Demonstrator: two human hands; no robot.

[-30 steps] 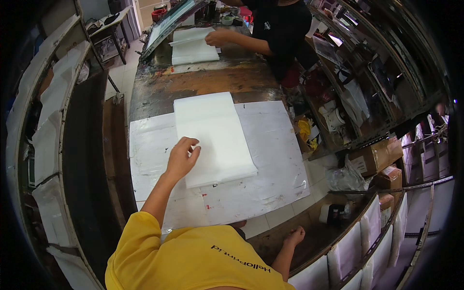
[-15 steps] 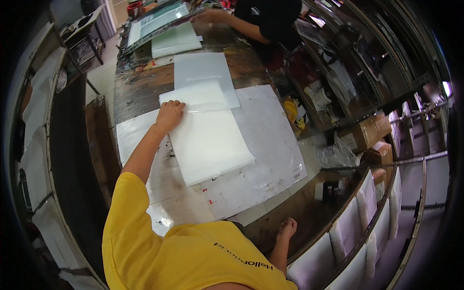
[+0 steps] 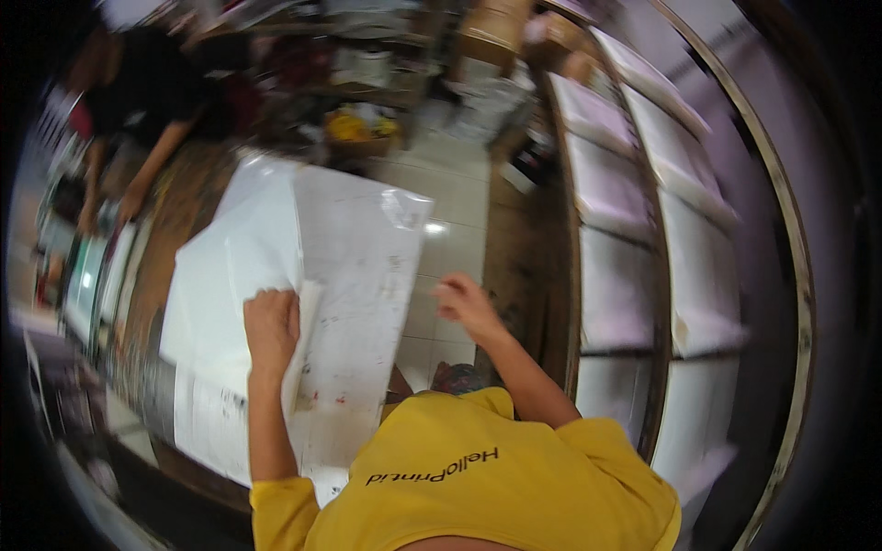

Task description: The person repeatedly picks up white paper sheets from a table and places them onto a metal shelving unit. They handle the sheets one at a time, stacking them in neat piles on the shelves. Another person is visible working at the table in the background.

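Now, left hand (image 3: 273, 323): curled on the white sheet (image 3: 230, 257), grasping its edge.
Right hand (image 3: 464, 301): blurred, above the tiled floor (image 3: 447, 188); whether clenched, I cannot tell.
White sheet: over the pale board (image 3: 358, 243) on the table (image 3: 179, 225).

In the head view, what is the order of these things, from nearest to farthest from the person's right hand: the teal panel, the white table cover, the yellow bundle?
From the right hand:
1. White table cover: just to its left, on the table.
2. Yellow bundle: up and left, beyond the cover.
3. Teal panel: far left, near the other person.
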